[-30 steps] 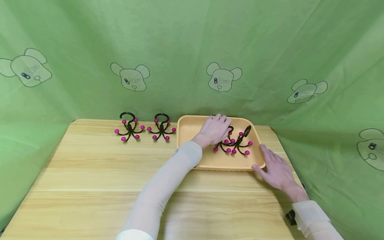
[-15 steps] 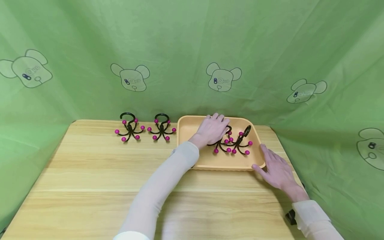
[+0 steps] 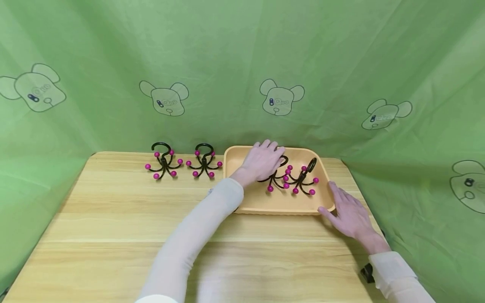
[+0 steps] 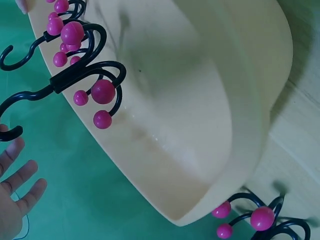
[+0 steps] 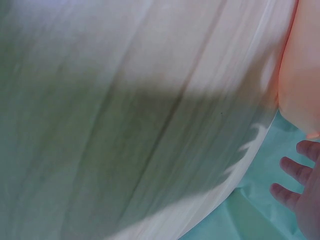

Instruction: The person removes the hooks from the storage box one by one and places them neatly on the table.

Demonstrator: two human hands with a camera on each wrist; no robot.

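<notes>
My left hand (image 3: 262, 161) reaches into the peach plastic tray (image 3: 261, 210) and pinches the hook of a black hook hanger (image 3: 272, 176) with pink ball tips. In the left wrist view, the held hanger (image 4: 60, 81) overlaps the tray's edge, and its hook runs to the hand, whose other fingers are spread. Part of the hanger is hidden behind the hand. Just right of it, a second hook hanger (image 3: 302, 176) leans in the tray with its hook raised. The right hand (image 3: 350, 214) rests, thumb and fingers spread apart, against the tray's front right corner.
Two more hook hangers, one at the left (image 3: 163, 163) and one beside the tray (image 3: 204, 162), stand at the back of the wooden table (image 3: 125, 223). A green printed cloth (image 3: 223, 75) hangs behind and around the table.
My left hand has moved left and slightly back, drawing the pinched hook hanger along inside the tray. The right hand and the other hangers stay in place.
</notes>
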